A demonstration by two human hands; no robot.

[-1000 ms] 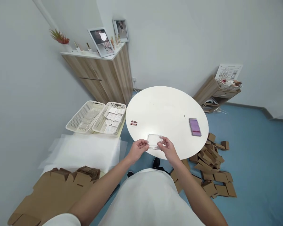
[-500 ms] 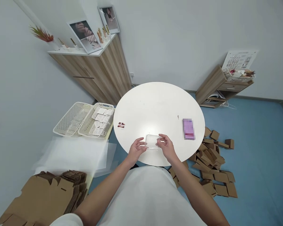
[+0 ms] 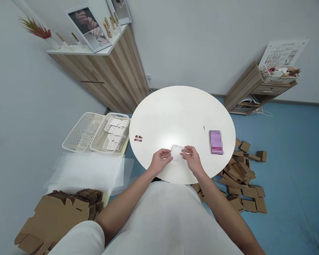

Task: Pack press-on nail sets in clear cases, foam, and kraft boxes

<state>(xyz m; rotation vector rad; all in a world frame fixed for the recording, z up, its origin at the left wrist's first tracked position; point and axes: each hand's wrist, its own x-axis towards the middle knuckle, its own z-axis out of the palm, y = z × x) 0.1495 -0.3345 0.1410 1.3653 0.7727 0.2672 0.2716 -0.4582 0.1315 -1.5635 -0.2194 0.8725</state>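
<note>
Head view: the left hand (image 3: pixel 160 162) and right hand (image 3: pixel 192 160) pinch opposite sides of a clear, rectangular plastic case (image 3: pixel 177 152) at lower centre, farther in over the white oval table (image 3: pixel 175 113) than a second ago, so handling continues. Purple rectangular item (image 3: pixel 215 141), right, is pixelated; the white printed sheet (image 3: pixel 283 54), upper right, is unreadable.

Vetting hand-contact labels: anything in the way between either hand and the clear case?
Nothing visible. The left hand and right hand hold the clear case at opposite sides, over the white table. The purple item lies off to the right, the card with dark red spots to the left.
</note>
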